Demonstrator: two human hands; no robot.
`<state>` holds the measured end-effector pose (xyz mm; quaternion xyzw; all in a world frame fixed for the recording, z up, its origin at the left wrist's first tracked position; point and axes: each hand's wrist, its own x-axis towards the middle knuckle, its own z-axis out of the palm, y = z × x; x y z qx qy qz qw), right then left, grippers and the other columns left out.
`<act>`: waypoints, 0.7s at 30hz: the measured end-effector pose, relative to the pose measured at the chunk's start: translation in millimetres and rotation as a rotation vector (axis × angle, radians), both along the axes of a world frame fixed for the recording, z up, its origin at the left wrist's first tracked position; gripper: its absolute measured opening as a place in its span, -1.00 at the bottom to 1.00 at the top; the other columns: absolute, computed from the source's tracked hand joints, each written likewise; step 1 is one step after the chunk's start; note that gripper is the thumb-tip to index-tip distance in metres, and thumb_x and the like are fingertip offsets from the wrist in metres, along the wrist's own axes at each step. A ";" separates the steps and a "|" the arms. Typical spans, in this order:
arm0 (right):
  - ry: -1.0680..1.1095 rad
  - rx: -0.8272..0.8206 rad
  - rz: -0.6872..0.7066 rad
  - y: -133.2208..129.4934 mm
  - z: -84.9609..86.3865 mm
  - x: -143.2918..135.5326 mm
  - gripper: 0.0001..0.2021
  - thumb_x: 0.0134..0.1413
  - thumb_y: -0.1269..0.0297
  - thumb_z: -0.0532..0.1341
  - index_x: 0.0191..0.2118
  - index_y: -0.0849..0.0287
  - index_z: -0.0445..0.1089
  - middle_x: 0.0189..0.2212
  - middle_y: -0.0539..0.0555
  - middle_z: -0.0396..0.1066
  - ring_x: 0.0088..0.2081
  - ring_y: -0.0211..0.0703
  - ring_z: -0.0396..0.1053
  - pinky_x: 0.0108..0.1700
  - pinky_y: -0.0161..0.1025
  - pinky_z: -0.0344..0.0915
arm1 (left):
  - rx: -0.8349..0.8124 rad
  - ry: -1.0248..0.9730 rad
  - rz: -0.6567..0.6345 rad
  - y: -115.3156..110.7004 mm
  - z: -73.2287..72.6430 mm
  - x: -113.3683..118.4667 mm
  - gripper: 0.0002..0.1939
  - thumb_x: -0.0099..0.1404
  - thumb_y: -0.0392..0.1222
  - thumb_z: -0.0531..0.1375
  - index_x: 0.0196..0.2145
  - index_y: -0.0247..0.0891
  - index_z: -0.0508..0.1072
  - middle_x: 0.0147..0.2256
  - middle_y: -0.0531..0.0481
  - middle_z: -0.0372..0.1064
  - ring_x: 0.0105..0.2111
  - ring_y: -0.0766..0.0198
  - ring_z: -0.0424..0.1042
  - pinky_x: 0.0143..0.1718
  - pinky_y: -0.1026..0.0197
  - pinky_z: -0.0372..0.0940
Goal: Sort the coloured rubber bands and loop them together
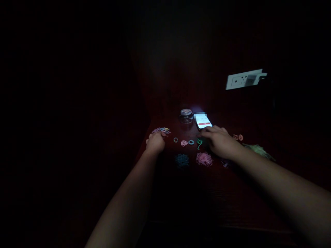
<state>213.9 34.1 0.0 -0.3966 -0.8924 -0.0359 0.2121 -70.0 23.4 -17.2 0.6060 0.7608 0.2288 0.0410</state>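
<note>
The scene is very dark. My left hand rests curled on a dark red table, its fingers at the edge of a mixed pile of small coloured rings. My right hand lies palm down, fingertips at a green ring piece, just below a lit phone. Three loose rings lie between my hands. A blue pile and a pink pile of rings sit nearer to me. What either hand pinches is too dark to tell.
A small glass jar with a lid stands behind the rings, left of the phone. A white wall socket is on the dark wall at the right. A pale green tuft and pink rings lie right of my right hand.
</note>
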 end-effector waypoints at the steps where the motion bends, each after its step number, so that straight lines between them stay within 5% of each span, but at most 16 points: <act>1: -0.011 -0.008 0.022 -0.9 -0.7 -0.7 -0.57 0.06 0.46 0.07 -0.01 -0.02 0.47 -0.03 0.12 0.43 -0.05 0.05 0.29 -0.11 -0.04 0.14 | -0.008 -0.002 -0.007 0.9 -1.0 -1.0 -0.73 0.24 -0.25 0.12 -0.18 -0.01 0.53 -0.01 -0.11 0.44 0.07 -0.14 0.32 0.02 -0.22 0.22; 9: -0.029 -0.036 0.050 -1.2 -5.3 -1.6 -0.58 0.05 0.48 0.05 -0.05 0.01 0.51 0.05 0.10 0.44 0.01 0.09 0.30 -0.07 0.02 0.07 | 0.003 0.032 0.000 5.1 -3.8 -5.7 -0.69 0.24 -0.21 0.12 -0.11 -0.01 0.55 -0.04 -0.13 0.48 0.00 -0.05 0.42 0.01 -0.09 0.25; 21: 0.043 -0.035 0.010 -4.0 1.1 -1.0 -0.58 0.06 0.52 0.05 -0.05 0.04 0.48 -0.05 0.12 0.46 0.00 0.06 0.33 -0.05 -0.01 0.14 | 0.298 -0.172 -0.096 -0.2 8.1 0.4 -0.84 0.23 -0.31 0.15 -0.30 -0.17 0.52 -0.24 -0.02 0.56 -0.26 0.21 0.53 -0.17 0.20 0.36</act>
